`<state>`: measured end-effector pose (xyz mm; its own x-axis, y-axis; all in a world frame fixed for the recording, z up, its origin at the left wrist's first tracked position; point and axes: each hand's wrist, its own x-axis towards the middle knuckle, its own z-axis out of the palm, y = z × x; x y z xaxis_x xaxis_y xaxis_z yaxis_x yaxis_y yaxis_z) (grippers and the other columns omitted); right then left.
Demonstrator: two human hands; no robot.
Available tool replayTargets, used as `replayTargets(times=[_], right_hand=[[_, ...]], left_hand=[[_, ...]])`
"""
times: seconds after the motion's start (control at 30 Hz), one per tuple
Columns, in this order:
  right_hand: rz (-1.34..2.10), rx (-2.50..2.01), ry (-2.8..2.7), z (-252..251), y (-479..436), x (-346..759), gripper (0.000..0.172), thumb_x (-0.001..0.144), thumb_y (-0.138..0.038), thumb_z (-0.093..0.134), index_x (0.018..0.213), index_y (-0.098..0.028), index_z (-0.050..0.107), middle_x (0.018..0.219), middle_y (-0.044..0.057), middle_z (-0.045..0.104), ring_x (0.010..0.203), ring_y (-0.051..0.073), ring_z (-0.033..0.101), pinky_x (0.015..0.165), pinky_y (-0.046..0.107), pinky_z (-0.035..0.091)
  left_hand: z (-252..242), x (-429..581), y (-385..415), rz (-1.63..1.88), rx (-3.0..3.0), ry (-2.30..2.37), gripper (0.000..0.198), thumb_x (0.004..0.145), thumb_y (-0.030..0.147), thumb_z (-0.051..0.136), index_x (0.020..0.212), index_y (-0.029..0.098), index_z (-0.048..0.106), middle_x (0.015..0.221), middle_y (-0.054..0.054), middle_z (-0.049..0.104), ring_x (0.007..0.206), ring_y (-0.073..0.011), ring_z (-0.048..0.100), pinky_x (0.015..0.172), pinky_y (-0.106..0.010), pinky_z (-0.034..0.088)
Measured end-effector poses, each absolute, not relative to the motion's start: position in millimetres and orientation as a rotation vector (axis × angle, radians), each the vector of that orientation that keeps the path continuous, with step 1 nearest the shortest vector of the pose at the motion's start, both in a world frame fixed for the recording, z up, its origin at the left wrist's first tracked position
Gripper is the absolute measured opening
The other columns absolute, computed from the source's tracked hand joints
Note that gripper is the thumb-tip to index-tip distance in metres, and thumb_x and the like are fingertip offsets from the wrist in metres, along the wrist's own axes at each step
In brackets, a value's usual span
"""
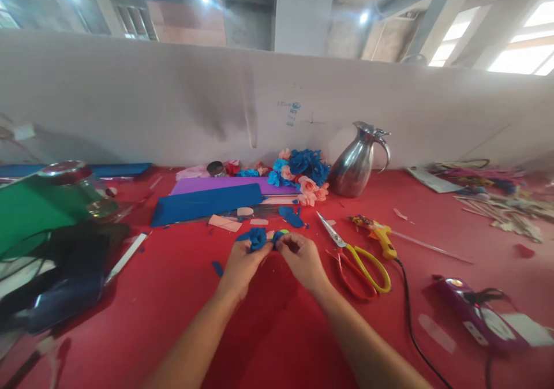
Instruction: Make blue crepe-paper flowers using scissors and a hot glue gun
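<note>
Between thumb and fingers, my left hand (240, 269) grips a blue paper flower (258, 238) just above the red tabletop (277, 331). My right hand (304, 263) is closed close beside it, pinching a small blue paper piece (277, 236). A yellow-green bit shows behind the right fingertips; what it is I cannot tell. Cut blue petals (292, 216) and pale pink paper strips (225, 223) lie beyond my hands. Right of my right hand rest scissors (355, 259) with one red and one yellow handle, their blades apart.
Finished blue and pink paper flowers (308, 168) are heaped near the wall beside a metal jug (358, 161). Blue sheet (208, 204) and purple sheet (194, 186) lie at the back. A yellow glue gun (383, 240) trails its cord to the right, near a purple power strip (480, 314).
</note>
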<state>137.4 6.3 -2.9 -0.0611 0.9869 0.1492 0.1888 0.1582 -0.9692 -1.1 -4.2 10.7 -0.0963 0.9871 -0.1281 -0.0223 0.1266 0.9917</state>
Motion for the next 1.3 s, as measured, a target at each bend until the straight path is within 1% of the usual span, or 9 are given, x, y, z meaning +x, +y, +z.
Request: replayTargets(times=[0.13, 0.33, 0.47, 0.7, 0.9, 0.97, 1.1, 1.2, 1.3], right_hand=[[1.075, -1.146, -1.415, -3, 6, 137, 0.015, 0.075, -0.03, 0.054, 0.07, -0.018, 0.061, 0.066, -0.001, 0.06, 0.06, 0.013, 0.052, 0.06, 0.025, 0.04], [1.084, -1.071, -1.344, 1, 3, 135, 0.01, 0.072, -0.027, 0.058, 0.075, -0.018, 0.062, 0.075, 0.002, 0.065, 0.067, 0.015, 0.056, 0.064, 0.026, 0.043], [1.103, -1.09, -1.315, 3, 3, 134, 0.008, 0.071, -0.025, 0.055, 0.068, -0.019, 0.059, 0.068, 0.0, 0.061, 0.063, 0.014, 0.054, 0.062, 0.025, 0.041], [1.232, -1.039, -1.229, 6, 3, 133, 0.008, 0.067, -0.026, 0.054, 0.063, -0.02, 0.055, 0.062, -0.002, 0.056, 0.061, 0.012, 0.05, 0.06, 0.024, 0.04], [1.365, -1.044, -1.029, 15, 2, 132, 0.009, 0.062, -0.028, 0.06, 0.061, -0.019, 0.057, 0.057, -0.004, 0.054, 0.056, 0.01, 0.045, 0.056, 0.023, 0.036], [1.393, -1.037, -0.936, 16, 3, 134, 0.011, 0.061, -0.028, 0.063, 0.06, -0.018, 0.058, 0.055, -0.004, 0.054, 0.054, 0.009, 0.044, 0.056, 0.022, 0.035], [1.452, -0.972, -0.681, 14, 10, 142, 0.014, 0.058, -0.029, 0.068, 0.06, -0.018, 0.059, 0.056, -0.004, 0.056, 0.056, 0.01, 0.049, 0.056, 0.021, 0.038], [1.485, -0.879, -0.485, 14, 17, 151, 0.014, 0.056, -0.027, 0.067, 0.06, -0.019, 0.056, 0.059, -0.003, 0.059, 0.059, 0.012, 0.054, 0.059, 0.023, 0.043], [1.511, -0.827, -0.409, 17, 23, 158, 0.011, 0.055, -0.026, 0.06, 0.059, -0.02, 0.052, 0.059, -0.001, 0.061, 0.056, 0.012, 0.054, 0.056, 0.023, 0.044]], left_hand=[[18, 1, -7, 1.225, 1.021, 1.313, 0.019, 0.062, 0.034, 0.074, 0.068, 0.017, 0.073, 0.069, -0.002, 0.07, 0.079, -0.0217, 0.063, 0.08, -0.031, 0.043], [19, 3, -9, 1.204, 1.034, 1.336, 0.02, 0.06, 0.035, 0.075, 0.059, 0.016, 0.068, 0.057, 0.0, 0.064, 0.067, -0.019, 0.059, 0.067, -0.028, 0.042], [16, 2, -9, 1.216, 1.05, 1.365, 0.023, 0.057, 0.036, 0.076, 0.052, 0.017, 0.065, 0.049, 0.001, 0.057, 0.063, -0.019, 0.057, 0.06, -0.027, 0.04], [16, 2, -9, 1.243, 0.986, 1.306, 0.02, 0.058, 0.032, 0.075, 0.054, 0.017, 0.063, 0.051, 0.002, 0.057, 0.06, -0.0162, 0.055, 0.061, -0.026, 0.04], [27, 5, -10, 1.225, 0.722, 1.292, 0.016, 0.05, 0.026, 0.077, 0.053, 0.016, 0.065, 0.048, 0.003, 0.056, 0.049, -0.011, 0.05, 0.05, -0.023, 0.036], [28, 5, -8, 1.257, 0.642, 1.281, 0.016, 0.047, 0.024, 0.077, 0.053, 0.016, 0.066, 0.05, 0.003, 0.057, 0.051, -0.0101, 0.052, 0.053, -0.022, 0.04], [25, 1, -5, 1.3, 0.646, 1.321, 0.02, 0.045, 0.025, 0.079, 0.057, 0.014, 0.068, 0.062, 0.0, 0.063, 0.067, -0.0132, 0.059, 0.068, -0.026, 0.05], [19, -1, -3, 1.327, 0.658, 1.37, 0.024, 0.044, 0.027, 0.081, 0.061, 0.013, 0.069, 0.063, -0.001, 0.064, 0.065, -0.0137, 0.058, 0.069, -0.029, 0.053], [16, -1, 2, 1.343, 0.66, 1.407, 0.026, 0.043, 0.026, 0.082, 0.06, 0.013, 0.067, 0.058, 0.0, 0.062, 0.06, -0.0127, 0.058, 0.064, -0.028, 0.052]])
